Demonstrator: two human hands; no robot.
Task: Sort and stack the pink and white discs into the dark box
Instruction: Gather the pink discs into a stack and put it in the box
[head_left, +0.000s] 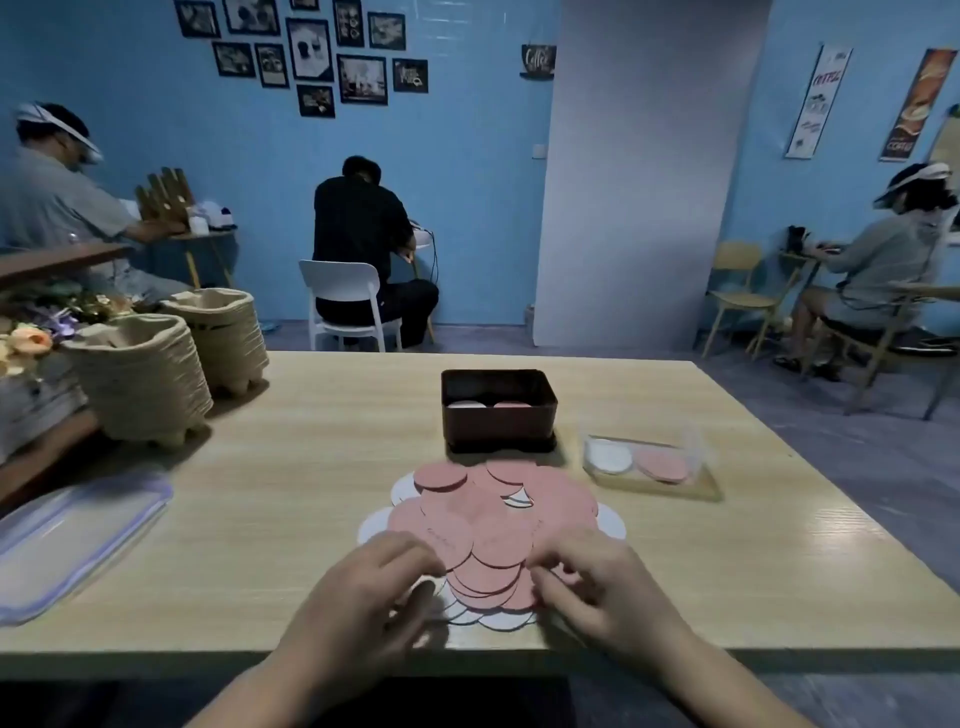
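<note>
The left hand (363, 587) and right hand (597, 582) curl fingers onto the near edge of the disc pile (493, 519), grip indeterminate; the dark box (498, 421) stands directly beyond it.

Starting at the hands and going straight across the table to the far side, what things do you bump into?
First the left hand and right hand, side by side → pile of pink and white discs → dark box → far edge of the table.
</note>
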